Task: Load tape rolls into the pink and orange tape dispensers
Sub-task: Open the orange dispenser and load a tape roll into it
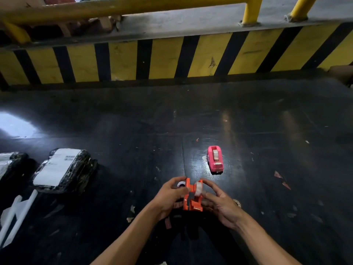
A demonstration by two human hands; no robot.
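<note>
**Orange tape dispenser held in both hands above the floor**

Orange tape dispenser (191, 197) sits between the two hands, low and centre in the head view. The left hand (170, 196) wraps its fingers (178, 181) around the dispenser's left side; the right hand (219, 203) closes its fingers (209, 183) on the right side, where a clear tape roll (199, 186) rests at the top of the body. Whether the roll is fully seated cannot be told. A small white-and-purple round thing (181, 184) peeks out behind the left fingers, mostly hidden.

Just beyond the hands, to the right, the pink tape dispenser (215, 159) stands on the dark floor (133, 121) with a roll already in it. Open floor stretches ahead to a yellow-and-black striped curb (164, 60). Well to the left lie plastic-wrapped parcels (63, 170), one cut off by the frame edge, and white tubes (17, 217). Small scraps litter the floor to the right.
</note>
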